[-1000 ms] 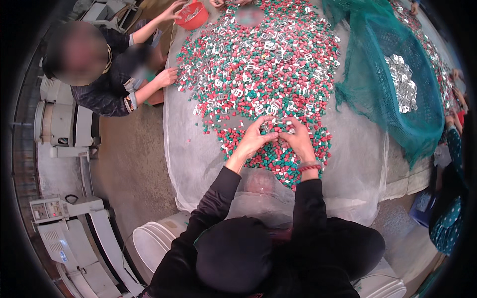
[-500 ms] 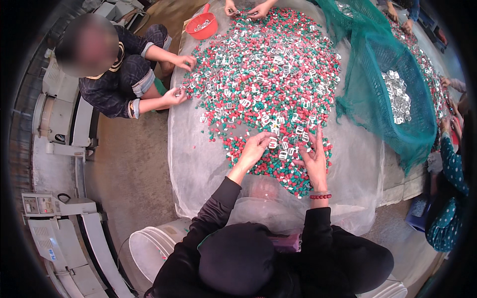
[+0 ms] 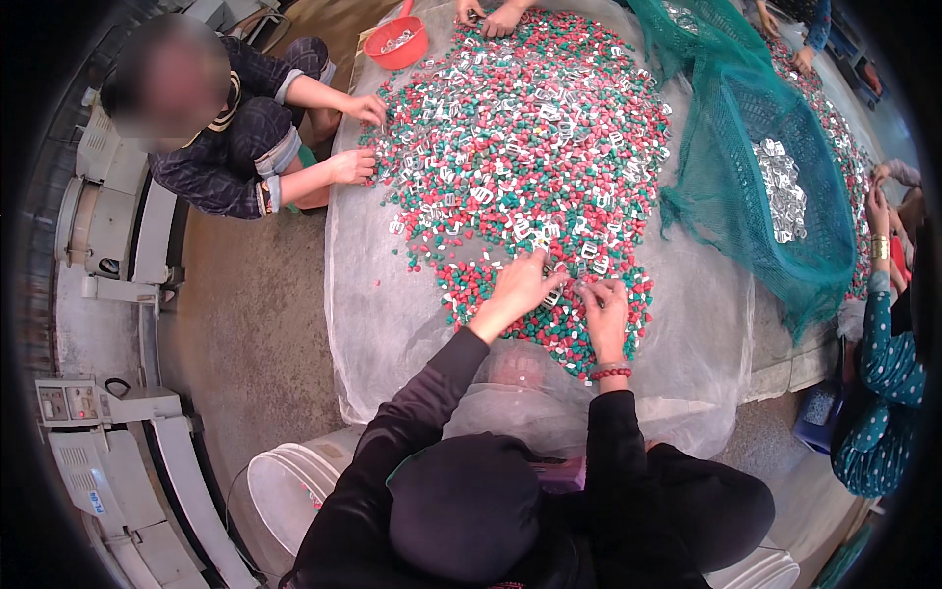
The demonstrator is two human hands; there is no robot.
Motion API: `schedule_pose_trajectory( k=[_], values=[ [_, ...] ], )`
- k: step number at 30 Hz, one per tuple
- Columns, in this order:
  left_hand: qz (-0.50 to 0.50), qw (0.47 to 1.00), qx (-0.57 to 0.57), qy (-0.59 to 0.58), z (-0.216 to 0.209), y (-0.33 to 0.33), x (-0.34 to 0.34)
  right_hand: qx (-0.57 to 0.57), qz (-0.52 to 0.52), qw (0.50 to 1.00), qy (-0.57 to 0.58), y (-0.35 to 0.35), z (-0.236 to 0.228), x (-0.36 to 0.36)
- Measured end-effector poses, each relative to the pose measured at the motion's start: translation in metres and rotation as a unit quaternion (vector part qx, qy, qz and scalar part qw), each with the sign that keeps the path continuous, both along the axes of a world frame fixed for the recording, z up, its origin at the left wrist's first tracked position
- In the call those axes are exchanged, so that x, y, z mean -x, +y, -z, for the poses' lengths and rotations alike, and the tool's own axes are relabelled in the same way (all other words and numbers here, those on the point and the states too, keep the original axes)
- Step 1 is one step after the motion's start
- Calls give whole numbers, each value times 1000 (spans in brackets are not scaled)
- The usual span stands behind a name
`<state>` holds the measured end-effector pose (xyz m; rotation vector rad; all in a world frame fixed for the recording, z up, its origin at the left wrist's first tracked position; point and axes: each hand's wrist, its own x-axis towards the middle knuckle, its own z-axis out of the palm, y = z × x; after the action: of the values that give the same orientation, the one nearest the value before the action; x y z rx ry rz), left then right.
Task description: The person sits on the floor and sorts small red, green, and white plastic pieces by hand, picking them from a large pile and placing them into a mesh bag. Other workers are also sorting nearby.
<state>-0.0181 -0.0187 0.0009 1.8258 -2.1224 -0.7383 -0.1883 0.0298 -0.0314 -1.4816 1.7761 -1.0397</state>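
A wide heap of small red, green and white pieces [image 3: 579, 339], like tumbling media, lies before me with pale slotted buckles [image 3: 589, 250] mixed through it. My left hand [image 3: 523, 287] is over the near part of the heap, its fingers bent and closed together. A buckle [image 3: 552, 296] shows right beside its thumb; whether the fingers grip one is hidden. Just to the right, my right hand [image 3: 605, 312] has its thumb and fingertips drawn together low over the pieces. What it pinches is too small to tell. A red bead bracelet [image 3: 611, 371] circles that wrist.
The heap lies on a whitish sheet [image 3: 378, 324]. At right, a green net-covered basket [image 3: 834, 226] holds loose buckles [image 3: 782, 191]. A red scoop [image 3: 397, 44] stands far left. Co-workers' hands [image 3: 355, 165] work at the left and far edges. A white bucket [image 3: 280, 491] stands near left.
My right hand has come left and nearer, its spread fingers now drawn together. My left hand has shifted slightly right, toward it. The co-worker's hands at left have moved a little.
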Motion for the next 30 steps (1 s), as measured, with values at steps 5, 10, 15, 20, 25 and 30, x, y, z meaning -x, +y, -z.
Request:
schedule_pose_trajectory(
  k=[5,10,15,20,25,30],
  values=[
    [18,999,-34,-18,23,-4,14,-89,123,858,-490,-3,-20,23],
    [-73,942,-144,293,13,-16,-20,-96,97,814,-565,0,-23,49],
    [19,999,11,42,6,-7,-24,-140,86,854,-493,-16,-1,50],
    [-59,996,19,71,-7,-7,-22,-115,62,991,-21,-59,17,43],
    [82,994,49,56,-13,8,-13,-96,34,990,95,-54,28,18],
    [46,998,-25,30,7,31,-3,-25,79,965,-247,-34,27,6]
  ],
)
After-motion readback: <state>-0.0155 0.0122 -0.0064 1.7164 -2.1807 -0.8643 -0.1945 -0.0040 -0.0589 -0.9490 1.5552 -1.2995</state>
